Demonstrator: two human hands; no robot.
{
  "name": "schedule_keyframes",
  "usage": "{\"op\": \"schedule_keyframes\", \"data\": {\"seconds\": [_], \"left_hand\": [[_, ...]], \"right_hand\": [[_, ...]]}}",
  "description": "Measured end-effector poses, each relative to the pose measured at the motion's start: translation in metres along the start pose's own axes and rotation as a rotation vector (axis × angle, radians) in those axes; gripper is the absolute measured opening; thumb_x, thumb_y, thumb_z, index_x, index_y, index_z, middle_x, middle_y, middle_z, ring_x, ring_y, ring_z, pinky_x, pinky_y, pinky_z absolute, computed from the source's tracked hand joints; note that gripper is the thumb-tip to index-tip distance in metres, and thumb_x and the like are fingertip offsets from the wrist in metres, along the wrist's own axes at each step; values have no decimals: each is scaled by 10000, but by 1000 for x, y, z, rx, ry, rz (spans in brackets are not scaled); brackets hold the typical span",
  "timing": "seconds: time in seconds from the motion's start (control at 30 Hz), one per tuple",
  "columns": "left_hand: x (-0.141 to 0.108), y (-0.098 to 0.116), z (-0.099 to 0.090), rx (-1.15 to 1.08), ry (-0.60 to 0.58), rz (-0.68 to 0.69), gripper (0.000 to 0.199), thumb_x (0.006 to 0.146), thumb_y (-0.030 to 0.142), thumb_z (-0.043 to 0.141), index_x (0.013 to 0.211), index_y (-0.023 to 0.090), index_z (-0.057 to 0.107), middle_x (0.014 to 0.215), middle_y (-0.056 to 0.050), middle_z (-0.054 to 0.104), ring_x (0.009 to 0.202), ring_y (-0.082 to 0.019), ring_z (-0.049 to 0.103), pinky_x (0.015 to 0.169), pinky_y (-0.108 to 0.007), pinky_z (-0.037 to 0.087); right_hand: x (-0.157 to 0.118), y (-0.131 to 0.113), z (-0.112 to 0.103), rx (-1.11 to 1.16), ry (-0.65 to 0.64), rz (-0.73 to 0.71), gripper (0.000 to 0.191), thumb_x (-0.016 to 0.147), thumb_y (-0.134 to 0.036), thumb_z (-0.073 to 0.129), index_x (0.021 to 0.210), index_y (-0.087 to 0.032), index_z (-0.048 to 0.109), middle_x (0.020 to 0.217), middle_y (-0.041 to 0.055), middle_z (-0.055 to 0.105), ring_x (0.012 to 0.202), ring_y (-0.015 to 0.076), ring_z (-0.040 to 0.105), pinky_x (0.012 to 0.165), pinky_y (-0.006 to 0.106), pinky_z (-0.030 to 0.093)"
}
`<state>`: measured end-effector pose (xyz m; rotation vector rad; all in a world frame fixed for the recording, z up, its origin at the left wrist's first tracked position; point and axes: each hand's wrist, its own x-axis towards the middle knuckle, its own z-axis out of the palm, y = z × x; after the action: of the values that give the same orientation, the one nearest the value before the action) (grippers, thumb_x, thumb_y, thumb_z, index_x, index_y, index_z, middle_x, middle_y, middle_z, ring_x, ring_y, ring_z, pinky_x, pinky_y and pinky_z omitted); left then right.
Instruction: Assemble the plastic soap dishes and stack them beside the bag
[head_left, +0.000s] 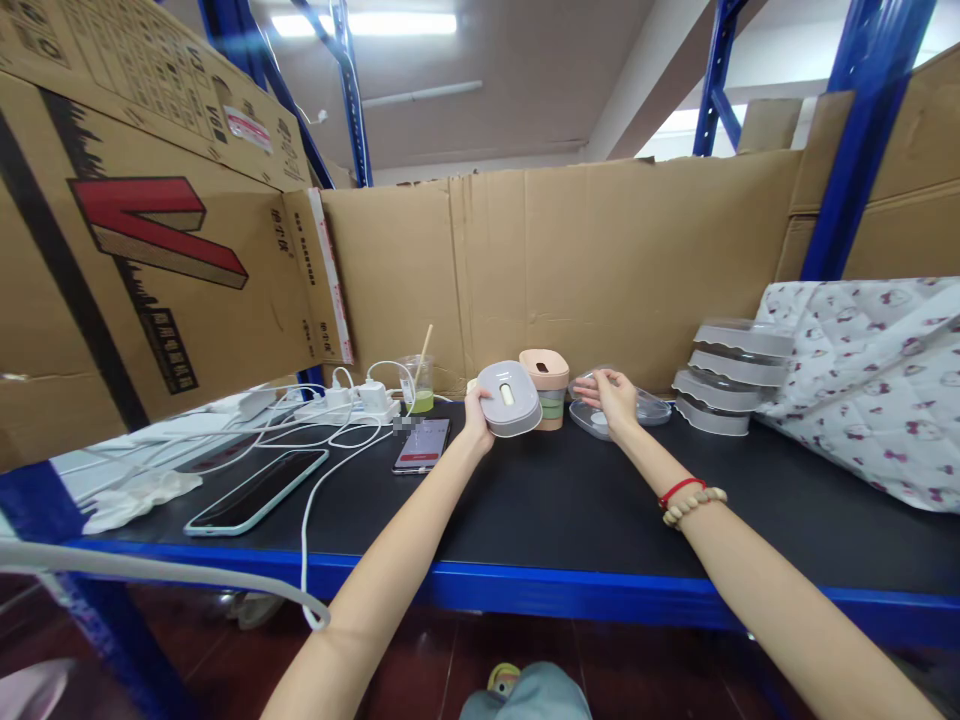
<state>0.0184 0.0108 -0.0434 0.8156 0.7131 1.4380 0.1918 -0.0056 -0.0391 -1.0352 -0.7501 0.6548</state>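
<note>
My left hand (478, 412) is wrapped round the edge of a rounded grey container (511, 400) with an oval slot in its face, held up above the black shelf. Just behind it stands a stack of pink, green and grey rounded pieces (553, 385), with a pink slotted piece on top. My right hand (611, 395) has its fingers apart and holds nothing. It hovers over clear plastic lids or trays (651, 408) with a grey piece among them. At the right, several grey containers with clear covers (731, 375) are piled up.
Two phones (257, 492) (422, 445), white cables with a power strip (360, 402) and a cup of green drink (422, 390) occupy the left. A patterned bag (870, 390) is at right. Cardboard (600, 260) backs the black shelf (570, 510), which has a blue front edge.
</note>
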Motion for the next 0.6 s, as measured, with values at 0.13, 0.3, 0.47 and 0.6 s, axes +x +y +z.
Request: {"op": "schedule_keyframes", "data": {"seconds": [0.13, 0.3, 0.47, 0.6], "left_hand": [[-1, 0, 2, -35, -12, -125, 213, 516, 129, 455, 706, 171, 541, 653, -14, 581, 631, -161, 553, 657, -294, 470], [-3, -7, 8, 41, -86, -112, 202, 560, 130, 568, 758, 159, 595, 703, -27, 616, 651, -168, 576, 703, -308, 480], [-3, -14, 14, -44, 8, -67, 80, 810, 242, 526, 845, 185, 568, 779, -23, 623, 718, -140, 595, 737, -268, 490], [4, -14, 9, -88, 54, 91, 98, 860, 263, 512, 952, 233, 533, 934, -4, 631, 835, -112, 604, 776, -232, 490]], "right_hand": [[-7, -10, 5, 104, -35, -114, 387, 649, -400, 691, 793, -218, 381, 601, -7, 652, 644, 169, 681, 526, 205, 507], [-18, -21, 12, 184, -164, -272, 501, 627, -549, 682, 862, -223, 384, 778, 27, 701, 788, 185, 687, 560, 234, 531], [-30, -28, 15, 235, -387, -148, 352, 709, -451, 669, 849, -217, 446, 825, 8, 706, 775, 149, 678, 490, 183, 508], [-35, -28, 17, 141, -545, 64, 162, 806, -322, 604, 759, -189, 525, 832, 24, 699, 751, 129, 672, 479, 161, 498]]}}
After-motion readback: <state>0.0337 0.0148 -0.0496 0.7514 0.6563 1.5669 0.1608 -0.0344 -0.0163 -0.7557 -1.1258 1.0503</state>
